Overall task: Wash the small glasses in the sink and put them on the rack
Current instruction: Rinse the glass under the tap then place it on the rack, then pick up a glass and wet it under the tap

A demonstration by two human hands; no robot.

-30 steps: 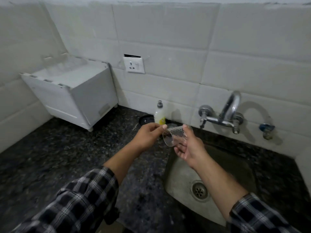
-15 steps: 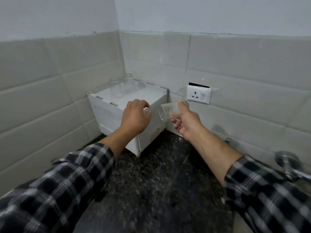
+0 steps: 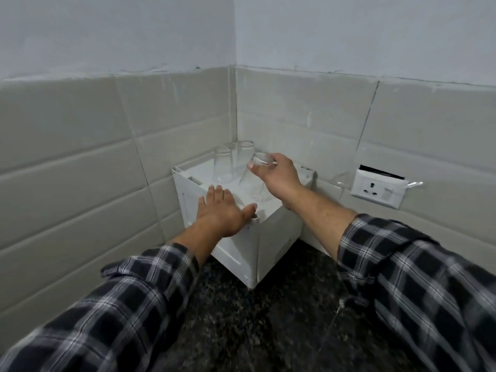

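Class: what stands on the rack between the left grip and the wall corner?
In the head view, two upturned glasses on the white rack; the right grip holds a third glass beside them.

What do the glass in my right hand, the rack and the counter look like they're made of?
The glass: clear glass, perhaps plastic; the rack shows straight through it. The rack: white matte plastic, likely, given its thin moulded panels and seams. The counter: dark polished stone, probably granite, speckled with a faint sheen.
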